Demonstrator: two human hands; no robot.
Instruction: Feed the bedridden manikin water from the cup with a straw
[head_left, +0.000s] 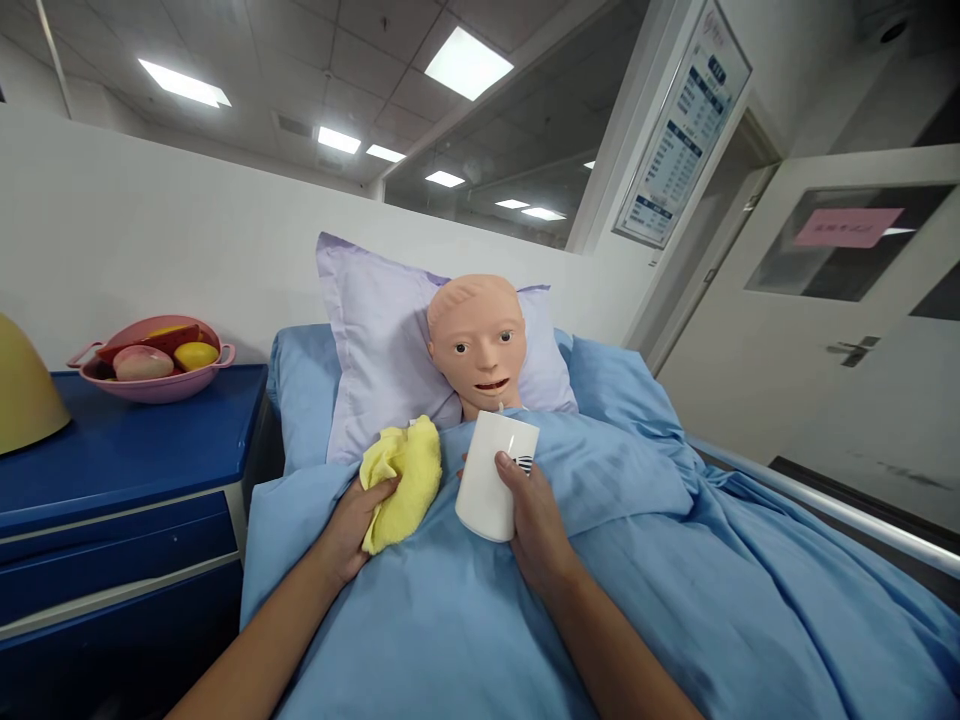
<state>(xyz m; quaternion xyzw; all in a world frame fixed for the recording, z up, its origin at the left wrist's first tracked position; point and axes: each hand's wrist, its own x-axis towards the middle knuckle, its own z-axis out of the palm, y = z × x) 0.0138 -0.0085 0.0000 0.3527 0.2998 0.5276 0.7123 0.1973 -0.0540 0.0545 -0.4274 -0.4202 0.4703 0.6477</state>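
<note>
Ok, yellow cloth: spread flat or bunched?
Bunched: the yellow cloth is crumpled in the left hand, its folds showing, not laid flat.

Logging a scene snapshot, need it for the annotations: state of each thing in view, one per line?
Yellow cloth: bunched, in left hand
White cup: tilted, in right hand
Manikin head: on pillow, mouth parted
Blue cover: spread, creased
Pink bowl: upright, fruit inside
Upper drawer: shut
Ceiling lights: lit
White door: can't tell
</note>
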